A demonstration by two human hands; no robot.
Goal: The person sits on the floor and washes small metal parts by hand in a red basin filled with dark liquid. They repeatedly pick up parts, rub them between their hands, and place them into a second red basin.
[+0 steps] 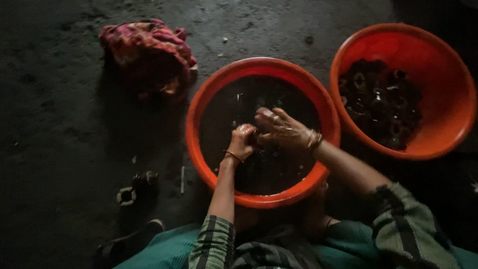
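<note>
Dark concrete floor [59, 99] fills most of the view, lighting is poor. Two orange tubs sit on it. The nearer tub [199, 144] is right in front of you and holds dark water; the second tub [448, 89] sits just beside it on the right, rims close or touching, and holds a heap of small dark ring-shaped parts [381, 102], wet and glossy.

Crumpled pink-and-red cloth [147, 52] lies on the floor up left of the nearer tub, apart from it. Two loose round parts [134, 188] lie on the floor left of the tub, near your knee.

Both your hands are over the middle of the nearer tub, touching each other. Your left hand [241, 141] is clenched into a fist around something small and dark; can't tell what it is, it's mostly hidden inside the fist. Your right hand [281, 129] is curled over it from the right, fingers bent and pressing against the left fist; can't tell whether it actually grips anything. Bangles on both wrists, green striped sleeves pushed up.
</note>
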